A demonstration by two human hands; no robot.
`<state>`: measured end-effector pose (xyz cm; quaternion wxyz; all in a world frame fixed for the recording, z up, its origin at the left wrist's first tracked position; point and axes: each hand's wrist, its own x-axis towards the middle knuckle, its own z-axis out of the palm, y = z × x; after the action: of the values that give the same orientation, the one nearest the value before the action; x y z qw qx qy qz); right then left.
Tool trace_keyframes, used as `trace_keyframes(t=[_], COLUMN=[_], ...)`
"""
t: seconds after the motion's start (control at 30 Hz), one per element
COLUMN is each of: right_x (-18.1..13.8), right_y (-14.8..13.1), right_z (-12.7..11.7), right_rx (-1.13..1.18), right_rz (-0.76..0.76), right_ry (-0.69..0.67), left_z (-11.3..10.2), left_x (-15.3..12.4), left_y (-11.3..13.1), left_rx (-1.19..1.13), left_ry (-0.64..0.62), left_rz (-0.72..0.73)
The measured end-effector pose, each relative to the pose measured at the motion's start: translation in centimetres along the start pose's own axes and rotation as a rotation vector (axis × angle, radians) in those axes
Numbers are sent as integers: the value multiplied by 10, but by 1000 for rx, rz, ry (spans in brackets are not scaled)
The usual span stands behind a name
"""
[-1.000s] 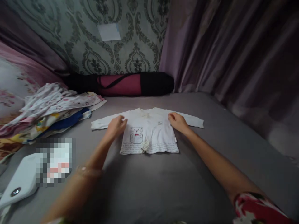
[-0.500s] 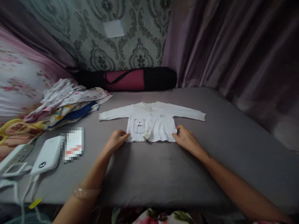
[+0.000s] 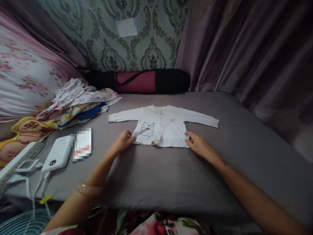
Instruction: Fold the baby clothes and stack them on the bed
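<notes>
A small white long-sleeved baby cardigan lies spread flat, its collar away from me and both sleeves stretched out sideways. It has a bear pocket on its left half and a band of printed lines along the hem. My left hand pinches the hem's left corner between thumb and fingers. At the right corner of the hem, my right hand grips the fabric the same way. Between the hands the hem is drawn out nearly straight. A small pale ruffled bit sits at its middle.
The cardigan lies on a grey sheet. To the left are a clothes pile, a white power bank, a blurred packet and a power strip with cables. A black and maroon long bag lies along the wall.
Both hands have pulled the hem corners slightly apart, so the lower part of the cardigan is wider and smoother. The whole view has shifted a little.
</notes>
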<state>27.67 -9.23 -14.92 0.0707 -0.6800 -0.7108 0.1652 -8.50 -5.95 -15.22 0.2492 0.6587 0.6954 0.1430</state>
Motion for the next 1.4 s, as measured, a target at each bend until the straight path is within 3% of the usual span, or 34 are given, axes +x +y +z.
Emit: trace_keyframes(t=[0.13, 0.3, 0.43, 0.53, 0.73, 0.93, 1.07, 1.17, 1.23, 1.3, 1.4], right_x=[-3, 19, 53, 71, 68, 63, 65, 66, 68, 70, 74], right_y=[4, -1, -23, -38, -39, -36, -35, -34, -36, -41, -50], right_z=[3, 5, 19, 33, 47, 50, 53, 52, 49, 46, 43], right_rx=[-90, -146, -103, -107, -197, -263, -273, -269, -258, -245, -217], right_rz=[-41, -138, -193, -144, -95, -137, -151, -140, -122, -105, -137], right_ry=[4, 110, 192, 178, 139, 196, 228, 204, 158, 113, 121], left_z=[0, -4, 3, 10, 11, 20, 27, 21, 15, 14, 26], left_x=[3, 26, 47, 55, 55, 46, 34, 30, 32, 37, 50], left_y=[-13, -7, 6, 13, 24, 20, 20, 28, 36, 44, 50], left_rx=[-4, 3, -145, -192, -244, 183, 487, 551, 583, 620, 528], left_ry=[-45, -116, -9, 45, 55, 194, 137, 71, 101, 180, 225], left_rz=[58, -20, -187, -215, -254, -36, -25, -40, -22, 85, 408])
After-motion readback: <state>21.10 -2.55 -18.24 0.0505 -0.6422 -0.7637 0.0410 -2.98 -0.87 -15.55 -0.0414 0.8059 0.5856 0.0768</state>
